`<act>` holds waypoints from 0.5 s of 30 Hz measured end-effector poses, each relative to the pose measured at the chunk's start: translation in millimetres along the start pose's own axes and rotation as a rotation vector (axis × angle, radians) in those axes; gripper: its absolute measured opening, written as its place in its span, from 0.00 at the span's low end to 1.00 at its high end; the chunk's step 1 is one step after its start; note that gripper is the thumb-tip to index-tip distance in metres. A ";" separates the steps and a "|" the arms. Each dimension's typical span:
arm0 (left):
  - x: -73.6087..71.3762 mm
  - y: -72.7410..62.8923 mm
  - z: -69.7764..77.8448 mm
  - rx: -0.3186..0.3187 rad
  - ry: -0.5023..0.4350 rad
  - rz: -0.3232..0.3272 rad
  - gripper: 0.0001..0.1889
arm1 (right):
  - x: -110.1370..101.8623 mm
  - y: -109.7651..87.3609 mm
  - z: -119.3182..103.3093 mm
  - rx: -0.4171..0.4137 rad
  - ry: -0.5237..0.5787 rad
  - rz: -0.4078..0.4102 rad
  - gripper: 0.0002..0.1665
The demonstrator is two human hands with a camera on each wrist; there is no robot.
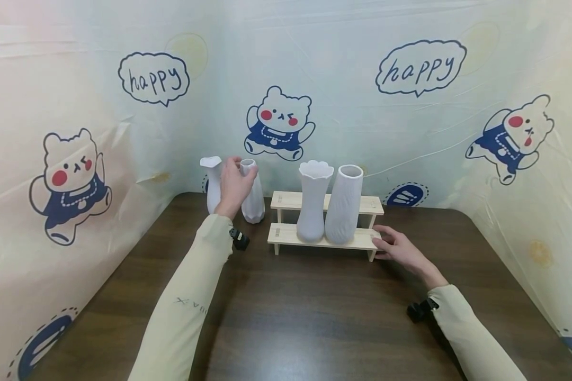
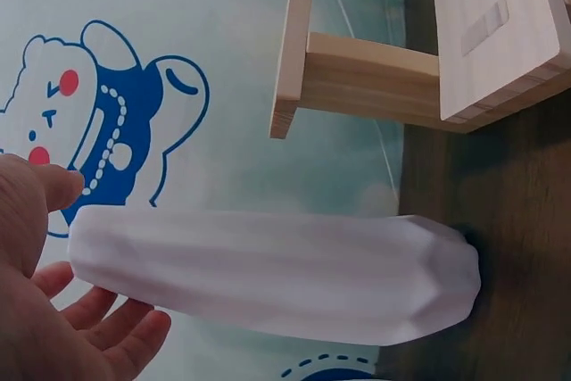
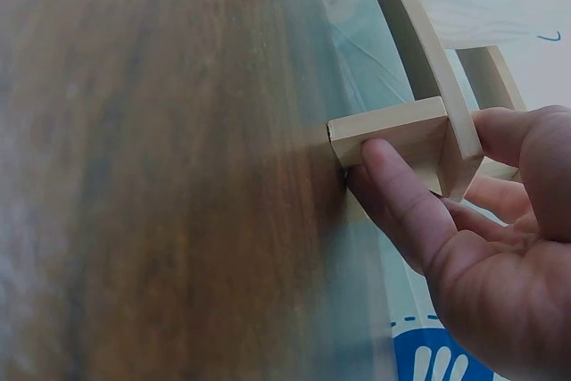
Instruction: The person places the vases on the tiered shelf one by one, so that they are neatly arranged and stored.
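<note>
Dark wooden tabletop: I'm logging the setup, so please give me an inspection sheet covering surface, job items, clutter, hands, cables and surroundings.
Surface: dark brown wood-grain tabletop, light glare toward the near side.
Job's things: pale two-tier wooden stand; white scalloped-rim vase and white round-mouthed textured vase on its lower tier; white faceted-base vase and white wavy-rimmed vase left of the stand.
Clutter: nothing seen.
Hands: left hand at the faceted-base vase's top, whether it grips is unclear; right hand grips the stand's lower tier at its right end; black device at each cuff.
Cables: nothing seen.
Surroundings: pale sheeting printed with blue-lined bears and "happy" bubbles.
</note>
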State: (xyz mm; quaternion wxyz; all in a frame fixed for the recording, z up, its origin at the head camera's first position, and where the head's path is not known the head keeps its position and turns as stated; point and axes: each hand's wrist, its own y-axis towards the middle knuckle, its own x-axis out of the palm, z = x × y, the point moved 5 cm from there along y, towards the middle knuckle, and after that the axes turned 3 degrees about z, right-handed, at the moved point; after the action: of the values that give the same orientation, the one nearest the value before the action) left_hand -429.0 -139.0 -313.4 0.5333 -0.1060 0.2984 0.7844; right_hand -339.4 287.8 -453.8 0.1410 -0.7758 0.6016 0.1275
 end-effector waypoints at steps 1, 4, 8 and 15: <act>1.3 0.9 -0.5 -0.003 -0.002 -0.003 0.32 | -0.3 0.3 0.4 0.005 -0.003 0.003 0.36; 5.7 2.2 -2.6 -0.018 -0.009 -0.020 0.33 | -0.5 1.0 1.1 0.016 -0.012 0.010 0.35; 10.7 3.1 -5.1 -0.033 0.004 -0.042 0.35 | -0.9 0.8 0.7 0.015 -0.022 0.011 0.36; 11.7 5.0 -8.4 -0.060 0.026 -0.035 0.34 | -0.9 -1.0 -1.0 0.005 -0.012 0.007 0.35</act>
State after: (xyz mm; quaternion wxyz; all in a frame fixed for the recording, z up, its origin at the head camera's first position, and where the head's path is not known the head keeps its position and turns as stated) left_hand -439.6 -136.1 -324.0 0.5395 -0.1375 0.2798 0.7822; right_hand -338.6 288.5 -452.4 0.1460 -0.7725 0.6039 0.1312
